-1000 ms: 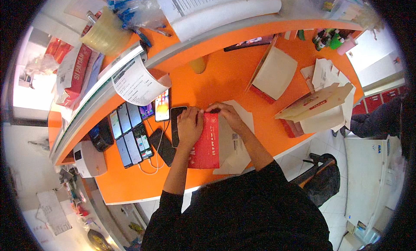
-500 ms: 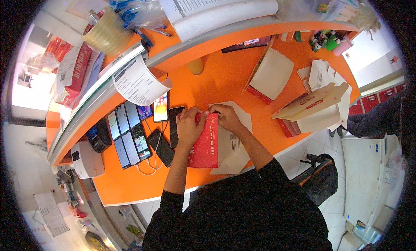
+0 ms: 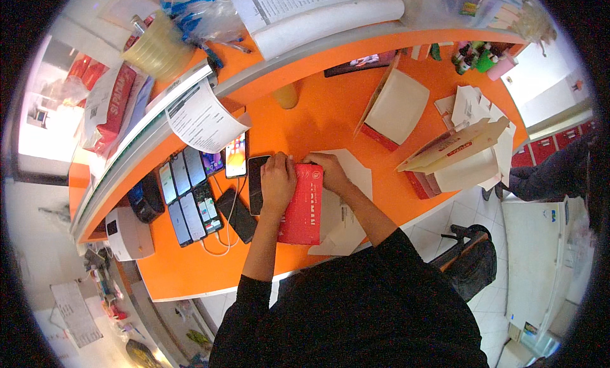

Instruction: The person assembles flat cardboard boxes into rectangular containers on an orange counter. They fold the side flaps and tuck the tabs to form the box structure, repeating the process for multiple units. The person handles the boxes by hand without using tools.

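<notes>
A red cardboard food box (image 3: pixel 304 209) with white print stands partly folded near the front edge of the orange desk (image 3: pixel 254 260). My left hand (image 3: pixel 278 180) grips its far left corner, with the fingers hooked over the top edge. At the far right corner my right hand (image 3: pixel 328 170) is closed on the cardboard, and some of its fingertips are hidden behind the edge. The box's cream flaps (image 3: pixel 343 222) spread out to the right, under my right forearm.
Several phones (image 3: pixel 190 193) lie to the left with charging cables, a black one (image 3: pixel 255 184) close to my left hand. Cream-and-red boxes stand at the right, one part-folded (image 3: pixel 395 110), others open (image 3: pixel 457 164). A printed slip (image 3: pixel 206 120) hangs from the raised ledge (image 3: pixel 286 66).
My left hand has shifted slightly along the box's left edge, its fingers straighter. My right fingers have moved a little at the far corner. The box has barely moved.
</notes>
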The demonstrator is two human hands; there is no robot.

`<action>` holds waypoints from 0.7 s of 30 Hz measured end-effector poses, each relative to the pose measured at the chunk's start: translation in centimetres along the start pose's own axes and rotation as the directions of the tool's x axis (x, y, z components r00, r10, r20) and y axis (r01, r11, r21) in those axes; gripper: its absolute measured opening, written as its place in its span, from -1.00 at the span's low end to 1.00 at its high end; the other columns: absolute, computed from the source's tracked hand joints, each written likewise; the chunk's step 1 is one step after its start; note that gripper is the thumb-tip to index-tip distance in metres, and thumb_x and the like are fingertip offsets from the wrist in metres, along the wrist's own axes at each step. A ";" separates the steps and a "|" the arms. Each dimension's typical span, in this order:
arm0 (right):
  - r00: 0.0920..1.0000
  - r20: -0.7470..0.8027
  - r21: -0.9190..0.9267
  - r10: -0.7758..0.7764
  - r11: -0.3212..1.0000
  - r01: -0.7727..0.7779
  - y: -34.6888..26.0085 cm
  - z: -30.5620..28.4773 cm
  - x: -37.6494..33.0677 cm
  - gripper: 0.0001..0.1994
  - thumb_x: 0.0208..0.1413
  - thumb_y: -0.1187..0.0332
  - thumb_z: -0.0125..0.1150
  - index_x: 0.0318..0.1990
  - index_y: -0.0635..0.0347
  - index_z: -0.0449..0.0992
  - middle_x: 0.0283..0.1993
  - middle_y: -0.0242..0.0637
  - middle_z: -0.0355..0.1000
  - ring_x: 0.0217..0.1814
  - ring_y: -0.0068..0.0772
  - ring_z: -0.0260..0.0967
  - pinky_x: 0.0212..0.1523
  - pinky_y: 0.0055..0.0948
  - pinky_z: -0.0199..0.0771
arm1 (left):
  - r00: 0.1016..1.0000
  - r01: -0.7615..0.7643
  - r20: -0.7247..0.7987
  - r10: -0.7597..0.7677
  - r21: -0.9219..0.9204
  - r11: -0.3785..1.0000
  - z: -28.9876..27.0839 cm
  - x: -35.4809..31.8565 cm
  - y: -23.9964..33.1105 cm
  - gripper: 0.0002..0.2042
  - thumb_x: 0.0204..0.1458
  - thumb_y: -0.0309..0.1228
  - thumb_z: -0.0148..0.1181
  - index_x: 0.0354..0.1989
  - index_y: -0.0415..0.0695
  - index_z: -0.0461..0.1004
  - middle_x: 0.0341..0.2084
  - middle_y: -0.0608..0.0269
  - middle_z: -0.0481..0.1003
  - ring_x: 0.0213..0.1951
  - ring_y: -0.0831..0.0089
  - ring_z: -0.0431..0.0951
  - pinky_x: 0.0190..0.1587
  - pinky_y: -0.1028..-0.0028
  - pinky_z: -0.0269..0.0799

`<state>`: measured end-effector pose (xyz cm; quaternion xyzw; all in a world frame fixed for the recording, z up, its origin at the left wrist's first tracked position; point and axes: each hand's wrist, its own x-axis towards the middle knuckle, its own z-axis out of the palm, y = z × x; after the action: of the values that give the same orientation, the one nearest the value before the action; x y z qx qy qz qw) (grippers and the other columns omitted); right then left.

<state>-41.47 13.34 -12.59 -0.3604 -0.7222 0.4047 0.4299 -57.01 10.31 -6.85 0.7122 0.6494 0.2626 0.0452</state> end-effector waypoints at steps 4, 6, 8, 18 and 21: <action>0.999 -0.028 -0.011 -0.040 0.999 0.040 0.0 0.0 0.0 -0.82 -0.04 0.36 0.33 -0.32 0.22 0.51 -0.39 -0.23 0.52 -0.32 -0.30 0.52 -0.28 -0.41 0.47 | 0.999 0.021 0.043 -0.021 0.001 1.000 0.2 0.0 -0.4 -0.78 0.20 -0.33 0.00 -0.34 -0.25 0.39 -0.44 -0.12 0.46 -0.29 -0.06 0.48 -0.18 0.09 0.35; 0.999 -0.035 0.011 0.023 1.000 -0.022 0.1 -0.4 0.0 -0.82 -0.06 0.38 0.35 -0.32 0.23 0.51 -0.37 -0.24 0.53 -0.31 -0.31 0.52 -0.27 -0.42 0.48 | 0.995 0.070 0.084 -0.050 -0.244 0.967 0.2 0.2 -1.3 -0.79 0.19 -0.33 0.05 -0.27 -0.27 0.40 -0.39 -0.10 0.47 -0.26 0.02 0.50 -0.12 0.16 0.37; 0.999 -0.049 0.015 0.020 1.000 -0.019 0.2 -0.8 0.0 -0.81 -0.07 0.39 0.37 -0.31 0.23 0.52 -0.35 -0.25 0.54 -0.31 -0.33 0.52 -0.26 -0.43 0.48 | 0.990 0.139 0.097 -0.105 -0.473 0.870 -0.1 0.2 -2.4 -0.77 0.18 -0.33 0.10 -0.18 -0.28 0.40 -0.33 -0.05 0.49 -0.22 0.13 0.52 -0.06 0.24 0.37; 0.978 -0.072 0.174 0.194 0.968 -0.179 1.7 -1.6 -1.4 -0.85 -0.07 0.40 0.36 -0.40 0.23 0.50 -0.36 -0.27 0.54 -0.30 -0.41 0.49 -0.23 -0.43 0.47 | 0.648 0.760 0.739 -0.182 -0.644 0.091 -0.1 -2.7 -5.0 -0.37 0.05 -0.15 0.30 0.20 -0.24 0.22 0.03 0.12 0.43 0.07 0.34 0.43 0.13 0.34 0.34; 0.982 -0.071 0.223 0.178 0.962 -0.158 1.0 -1.7 -1.6 -0.86 -0.05 0.44 0.36 -0.40 0.25 0.49 -0.31 -0.23 0.54 -0.26 -0.40 0.49 -0.18 -0.43 0.49 | 0.579 0.812 0.814 -0.059 -0.581 -0.049 -0.1 -3.6 -5.1 -0.26 0.00 -0.10 0.33 0.27 -0.20 0.14 0.14 0.09 0.36 0.17 0.27 0.37 0.21 0.29 0.27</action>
<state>-39.13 12.82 -13.45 -0.3894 -0.6206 0.4990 0.4628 -61.78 7.66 -9.94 0.2654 0.4734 0.3478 0.7645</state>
